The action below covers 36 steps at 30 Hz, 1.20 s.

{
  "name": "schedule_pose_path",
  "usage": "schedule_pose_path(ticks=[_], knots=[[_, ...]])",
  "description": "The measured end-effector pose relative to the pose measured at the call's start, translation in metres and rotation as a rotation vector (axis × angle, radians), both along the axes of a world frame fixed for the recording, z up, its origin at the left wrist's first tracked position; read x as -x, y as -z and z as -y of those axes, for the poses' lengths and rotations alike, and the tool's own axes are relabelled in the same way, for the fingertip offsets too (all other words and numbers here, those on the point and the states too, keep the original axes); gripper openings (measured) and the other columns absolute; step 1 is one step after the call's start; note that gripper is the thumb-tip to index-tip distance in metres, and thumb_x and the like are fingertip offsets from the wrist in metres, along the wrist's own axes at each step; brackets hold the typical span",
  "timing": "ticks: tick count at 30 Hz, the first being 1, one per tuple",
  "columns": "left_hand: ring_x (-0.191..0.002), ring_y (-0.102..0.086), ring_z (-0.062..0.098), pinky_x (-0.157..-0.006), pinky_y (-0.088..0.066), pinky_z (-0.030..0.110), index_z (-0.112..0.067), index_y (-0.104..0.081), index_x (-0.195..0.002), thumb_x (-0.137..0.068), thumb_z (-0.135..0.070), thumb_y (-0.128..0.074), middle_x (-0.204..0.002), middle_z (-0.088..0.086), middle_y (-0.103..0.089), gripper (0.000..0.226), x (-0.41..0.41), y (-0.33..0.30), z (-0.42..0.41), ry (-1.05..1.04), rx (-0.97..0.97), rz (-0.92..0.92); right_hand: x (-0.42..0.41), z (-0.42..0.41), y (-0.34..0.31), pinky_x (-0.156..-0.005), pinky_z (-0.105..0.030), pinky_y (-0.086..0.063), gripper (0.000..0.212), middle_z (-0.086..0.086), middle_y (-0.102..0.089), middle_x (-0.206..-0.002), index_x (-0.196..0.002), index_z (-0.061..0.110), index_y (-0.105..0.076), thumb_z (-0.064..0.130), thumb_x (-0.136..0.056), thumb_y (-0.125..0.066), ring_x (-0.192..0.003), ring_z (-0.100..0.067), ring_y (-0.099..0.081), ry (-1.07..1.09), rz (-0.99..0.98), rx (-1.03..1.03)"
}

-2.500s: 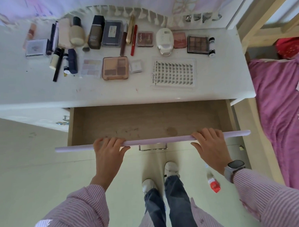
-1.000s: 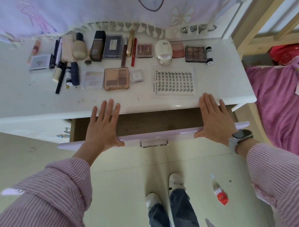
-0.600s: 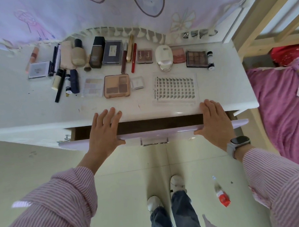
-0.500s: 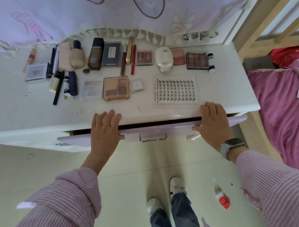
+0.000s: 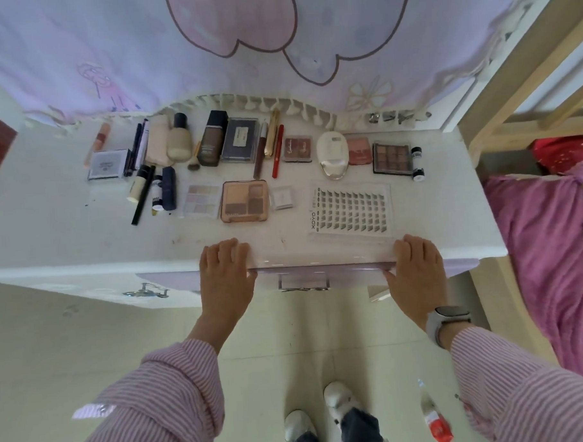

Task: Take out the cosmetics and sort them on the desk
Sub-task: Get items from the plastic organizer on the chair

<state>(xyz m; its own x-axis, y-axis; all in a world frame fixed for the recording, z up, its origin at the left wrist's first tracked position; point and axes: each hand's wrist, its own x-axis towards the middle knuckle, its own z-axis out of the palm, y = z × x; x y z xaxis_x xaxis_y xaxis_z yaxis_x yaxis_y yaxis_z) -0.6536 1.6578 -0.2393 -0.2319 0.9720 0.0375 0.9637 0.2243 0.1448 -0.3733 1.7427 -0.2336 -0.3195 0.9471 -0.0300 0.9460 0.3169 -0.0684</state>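
Note:
Cosmetics lie in rows on the white desk (image 5: 50, 231): a brown foundation bottle (image 5: 214, 139), a peach eyeshadow palette (image 5: 244, 201), a white compact (image 5: 332, 152), a dark palette (image 5: 391, 154), a red pencil (image 5: 277, 151) and a lash sheet (image 5: 351, 211). The lilac drawer front (image 5: 302, 273) sits flush under the desk edge. My left hand (image 5: 225, 273) presses on it left of the handle. My right hand (image 5: 416, 272) presses on its right end. Both hands have their fingers bent against the desk edge and hold nothing.
A metal handle (image 5: 303, 283) hangs at the drawer's middle. A printed cloth (image 5: 208, 40) hangs behind the desk. A bed with a pink blanket (image 5: 552, 259) and a wooden frame (image 5: 511, 77) stands at the right. A red-capped tube (image 5: 434, 418) lies on the floor.
The drawer was open and showed nothing inside. Both hands pushed it in, and it is now shut under the desk edge. The cosmetics have not moved.

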Motion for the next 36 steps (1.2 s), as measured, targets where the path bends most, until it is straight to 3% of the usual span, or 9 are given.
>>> schedule_pose_path(ticks=[3, 6, 10, 13, 16, 18, 21, 26, 36], knots=[[-0.131, -0.033, 0.026, -0.109, -0.025, 0.039, -0.014, -0.043, -0.133, -0.086, -0.027, -0.062, -0.142, 0.008, -0.039, 0.052, -0.002, -0.02, 0.008, -0.093, 0.112, 0.147, 0.003, 0.003, -0.021, -0.097, -0.045, -0.041, 0.032, -0.021, -0.056, -0.114, -0.109, -0.003, -0.055, 0.007, -0.079, -0.063, -0.108, -0.038, -0.05, 0.105, -0.103, 0.089], [-0.131, -0.033, 0.022, -0.107, -0.029, 0.035, -0.015, -0.043, -0.134, -0.09, -0.027, -0.056, -0.142, 0.005, -0.039, 0.047, -0.008, -0.055, 0.027, -0.275, 0.051, 0.324, 0.022, 0.002, -0.055, -0.095, -0.038, -0.036, 0.031, -0.013, -0.054, -0.12, -0.116, 0.005, -0.053, 0.013, -0.086, -0.054, -0.114, -0.03, -0.046, 0.085, -0.25, 0.138], [-0.121, -0.046, 0.023, -0.102, -0.032, 0.032, -0.011, -0.049, -0.13, -0.091, -0.023, -0.056, -0.134, 0.006, -0.05, 0.041, -0.016, -0.118, 0.071, -0.477, -0.137, 0.429, 0.08, 0.007, -0.116, -0.091, -0.03, -0.037, 0.025, -0.01, -0.059, -0.116, -0.115, 0.007, -0.056, 0.014, -0.093, -0.045, -0.109, -0.025, -0.05, -0.26, -0.444, 0.316], [-0.114, -0.052, 0.025, -0.098, -0.035, 0.03, -0.007, -0.053, -0.125, -0.09, -0.018, -0.058, -0.127, 0.01, -0.056, 0.038, -0.019, -0.163, 0.127, -0.649, -0.296, 0.386, 0.127, 0.041, -0.169, -0.084, -0.023, -0.04, 0.024, -0.008, -0.063, -0.109, -0.11, 0.006, -0.058, 0.015, -0.095, -0.041, -0.1, -0.023, -0.057, -0.576, -0.484, 0.406], [-0.115, -0.053, 0.025, -0.099, -0.037, 0.031, -0.006, -0.056, -0.123, -0.089, -0.018, -0.059, -0.125, 0.01, -0.058, 0.035, -0.02, -0.198, 0.184, -0.783, -0.384, 0.33, 0.159, 0.085, -0.201, -0.086, -0.034, -0.046, 0.023, -0.013, -0.064, -0.103, -0.104, 0.002, -0.058, 0.014, -0.095, -0.04, -0.097, -0.027, -0.059, -0.759, -0.516, 0.473], [-0.115, -0.053, 0.028, -0.1, -0.039, 0.036, -0.006, -0.057, -0.122, -0.089, -0.018, -0.059, -0.124, 0.011, -0.058, 0.035, -0.029, -0.22, 0.245, -0.921, -0.441, 0.267, 0.176, 0.133, -0.216, -0.087, -0.037, -0.044, 0.022, -0.011, -0.065, -0.104, -0.105, 0.003, -0.058, 0.014, -0.094, -0.042, -0.1, -0.028, -0.058, -0.908, -0.52, 0.537], [-0.115, -0.052, 0.027, -0.1, -0.039, 0.039, -0.008, -0.058, -0.121, -0.089, -0.019, -0.058, -0.123, 0.009, -0.059, 0.034, -0.06, -0.237, 0.348, -1.158, -0.553, 0.203, 0.191, 0.216, -0.232, -0.085, -0.029, -0.041, 0.022, -0.006, -0.066, -0.109, -0.107, 0.008, -0.06, 0.017, -0.093, -0.045, -0.104, -0.024, -0.058, -1.099, -0.494, 0.596], [-0.115, -0.053, 0.028, -0.099, -0.04, 0.042, -0.007, -0.058, -0.12, -0.089, -0.019, -0.059, -0.124, 0.01, -0.059, 0.034, -0.16, -0.24, 0.522, -1.573, -0.64, 0.111, 0.184, 0.381, -0.242, -0.086, -0.03, -0.041, 0.022, -0.013, -0.066, -0.11, -0.107, 0.005, -0.062, 0.015, -0.092, -0.05, -0.104, -0.028, -0.06, -1.436, -0.432, 0.66], [-0.111, -0.055, 0.028, -0.096, -0.041, 0.04, -0.008, -0.058, -0.121, -0.09, -0.021, -0.057, -0.122, 0.01, -0.059, 0.034, -0.438, -0.224, 0.767, -2.205, -0.667, 0.004, 0.026, 0.713, -0.226, -0.083, -0.025, -0.042, 0.021, -0.008, -0.067, -0.106, -0.104, 0.009, -0.064, 0.015, -0.092, -0.048, -0.1, -0.023, -0.06, -1.957, -0.186, 0.93]])
